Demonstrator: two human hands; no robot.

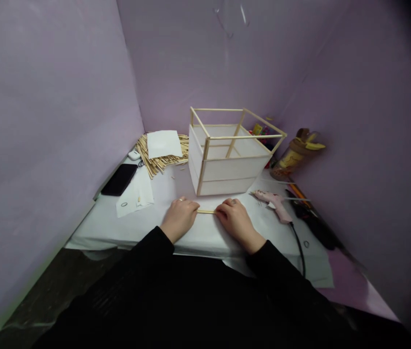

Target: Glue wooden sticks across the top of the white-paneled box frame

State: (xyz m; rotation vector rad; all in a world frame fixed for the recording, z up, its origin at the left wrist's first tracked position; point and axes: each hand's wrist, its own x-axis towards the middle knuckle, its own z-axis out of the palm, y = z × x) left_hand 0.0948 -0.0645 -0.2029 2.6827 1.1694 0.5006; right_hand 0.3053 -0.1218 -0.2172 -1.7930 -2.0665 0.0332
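A thin wooden stick point(206, 212) lies crosswise low over the white-covered table point(136, 228); whether it is one stick or two side by side I cannot tell. My left hand point(181, 217) is closed on its left end, fingertips pressed together. At the other end my right hand point(235, 219) pinches it, with the tip hidden under the fingers. Just beyond both hands stands a box-shaped frame of wooden sticks point(202, 169) with white panels point(236, 169) on its lower part and bare bars on top.
Many loose sticks point(154, 165) lie at the back left beneath a white sheet point(164, 144). A black phone point(119, 179) rests at the left edge beside a paper piece point(136, 194). On the right are a pink glue gun point(276, 203) with a black cord and a decorated cup point(292, 157).
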